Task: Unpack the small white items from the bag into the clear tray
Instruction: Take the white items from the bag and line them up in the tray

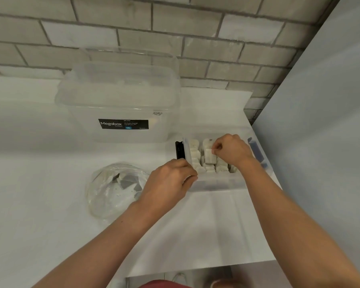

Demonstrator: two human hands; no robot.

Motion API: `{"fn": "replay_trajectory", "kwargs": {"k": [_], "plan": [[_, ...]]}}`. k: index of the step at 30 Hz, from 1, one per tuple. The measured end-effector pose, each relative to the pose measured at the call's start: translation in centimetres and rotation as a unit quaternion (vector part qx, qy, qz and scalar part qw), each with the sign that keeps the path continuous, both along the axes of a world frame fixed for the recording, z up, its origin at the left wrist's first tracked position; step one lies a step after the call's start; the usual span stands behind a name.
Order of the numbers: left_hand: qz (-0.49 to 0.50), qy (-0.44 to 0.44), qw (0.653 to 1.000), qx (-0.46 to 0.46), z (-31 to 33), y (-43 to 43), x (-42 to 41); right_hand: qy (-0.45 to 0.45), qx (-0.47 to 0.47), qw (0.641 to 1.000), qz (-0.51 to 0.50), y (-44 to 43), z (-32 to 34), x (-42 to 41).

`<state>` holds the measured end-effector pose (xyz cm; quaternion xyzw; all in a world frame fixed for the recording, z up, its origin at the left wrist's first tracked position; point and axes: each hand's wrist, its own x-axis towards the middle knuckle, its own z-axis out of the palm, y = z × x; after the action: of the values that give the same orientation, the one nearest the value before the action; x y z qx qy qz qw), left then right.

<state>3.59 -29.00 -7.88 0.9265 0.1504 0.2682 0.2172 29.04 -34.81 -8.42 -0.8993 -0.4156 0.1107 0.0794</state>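
there is one clear tray (216,182), one clear bag (112,190) and one large clear storage box (121,104) bearing one black label (123,124). the tray carries two end clips, one black clip (180,150) and one blue clip (256,150), and the small white items (194,154) in it are packed too tight and too far hidden to count exactly, though at least eight show. two hands are in view, one left hand (170,179) and one right hand (231,149), over one white table (40,183).

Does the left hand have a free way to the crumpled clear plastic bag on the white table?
Probably yes. The crumpled clear plastic bag lies right beside the left hand with nothing between them; the hand must first release the clear plastic tray corner that it grips.
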Motion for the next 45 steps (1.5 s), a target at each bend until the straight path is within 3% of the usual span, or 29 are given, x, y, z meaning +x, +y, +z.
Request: {"fn": "replay_trajectory", "kwargs": {"k": [6,11,17,20,22,25,28,32,37,45], "plan": [[0.002,0.006,1.000,-0.005,0.0,0.3,-0.9,0.003,0.118,0.992,-0.040,-1.5,2.4,-1.2],[0.119,-0.015,0.993,-0.016,-0.9,2.7,-5.0,0.049,0.270,0.961,-0.044,-3.1,5.3,-6.2],[0.243,0.079,0.967,0.000,-3.5,8.0,-11.8,0.123,0.360,0.924,0.028,-2.0,6.0,-16.1],[0.243,0.159,0.956,-0.030,-4.3,9.8,-13.6,0.176,0.305,0.931,0.095,0.0,4.5,-20.5],[0.218,0.215,0.950,-0.067,-4.8,10.6,-13.7,0.202,0.200,0.947,0.149,1.8,2.8,-22.6],[0.163,0.285,0.941,-0.081,-5.2,11.9,-13.1,0.160,0.045,0.963,0.213,4.6,-0.3,-24.6],[0.122,0.310,0.935,-0.118,-5.1,13.0,-12.7,0.064,-0.034,0.977,0.201,6.0,-2.1,-25.2],[0.088,0.288,0.940,-0.162,-4.9,13.5,-12.9,-0.008,-0.032,0.990,0.140,6.9,-2.7,-24.6],[0.077,0.265,0.932,-0.236,-4.2,13.0,-13.3,0.028,-0.009,0.991,0.133,7.3,-2.1,-25.3],[0.054,0.273,0.935,-0.218,-4.2,13.1,-13.4,-0.019,-0.025,0.991,0.128,7.3,-2.8,-25.7]]}}
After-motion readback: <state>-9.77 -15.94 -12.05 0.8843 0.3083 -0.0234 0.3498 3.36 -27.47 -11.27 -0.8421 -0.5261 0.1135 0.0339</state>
